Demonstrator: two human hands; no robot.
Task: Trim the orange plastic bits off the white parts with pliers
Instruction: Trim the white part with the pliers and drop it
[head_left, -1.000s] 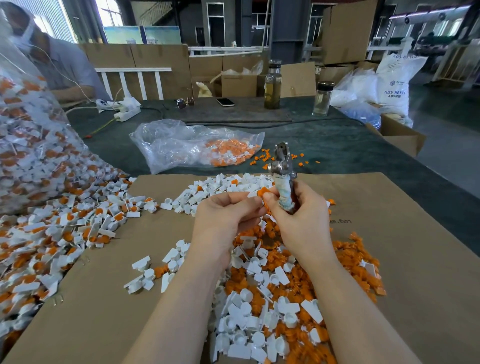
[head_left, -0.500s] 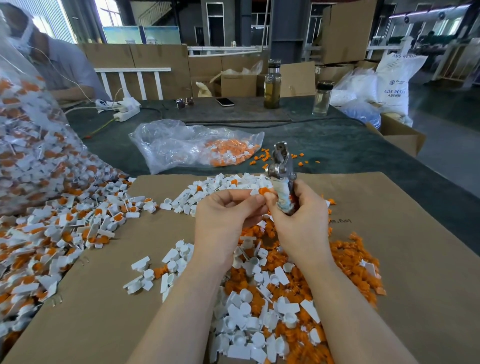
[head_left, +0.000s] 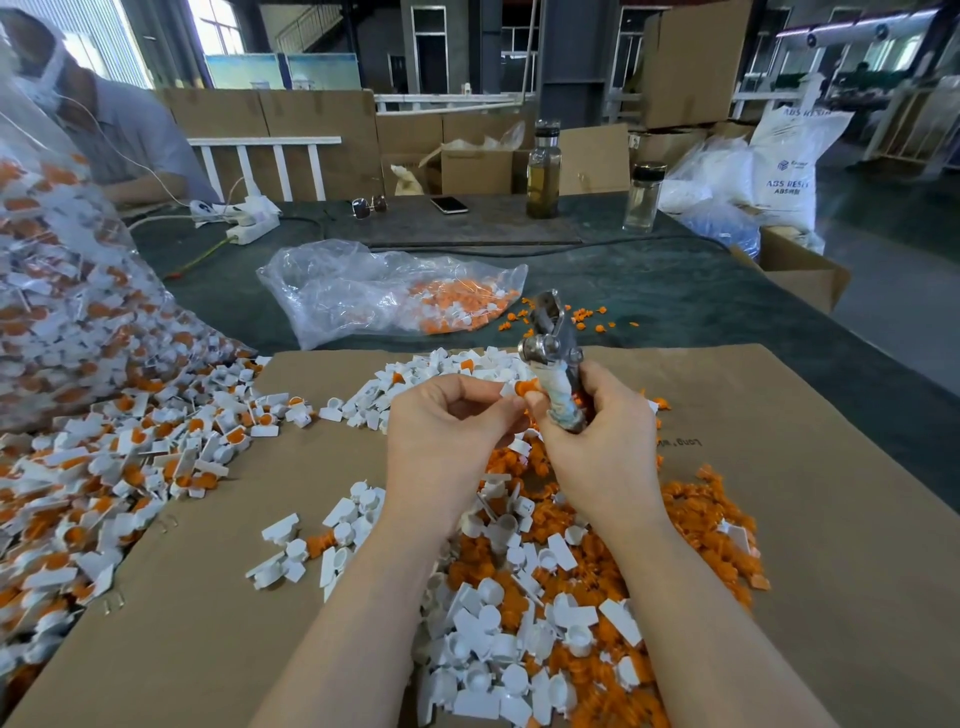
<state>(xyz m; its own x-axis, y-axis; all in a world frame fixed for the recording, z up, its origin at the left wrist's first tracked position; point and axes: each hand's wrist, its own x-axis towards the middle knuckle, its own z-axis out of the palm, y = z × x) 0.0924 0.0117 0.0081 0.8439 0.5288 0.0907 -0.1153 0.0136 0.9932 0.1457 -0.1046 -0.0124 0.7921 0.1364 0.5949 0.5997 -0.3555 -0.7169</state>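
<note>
My right hand (head_left: 602, 447) grips the pliers (head_left: 555, 358) by their taped handles, metal jaws pointing up and away. My left hand (head_left: 447, 431) pinches a small white part with an orange bit (head_left: 523, 387) at its fingertips, held against my right thumb just left of the plier handles. Below both hands lies a mixed heap of trimmed white parts and orange bits (head_left: 545, 597) on the cardboard sheet (head_left: 831, 519). A spill of untrimmed white-and-orange parts (head_left: 104, 478) covers the left side.
A big clear bag of untrimmed parts (head_left: 57, 312) bulges at the left. A flatter plastic bag with orange bits (head_left: 384, 291) lies behind the cardboard. Two bottles (head_left: 543, 171), a phone, glasses and a power strip sit at the far edge. A person sits at the far left.
The hands have stayed together above the heap. The pliers have tilted slightly, and the orange bit now sits between my left fingertips and right thumb.
</note>
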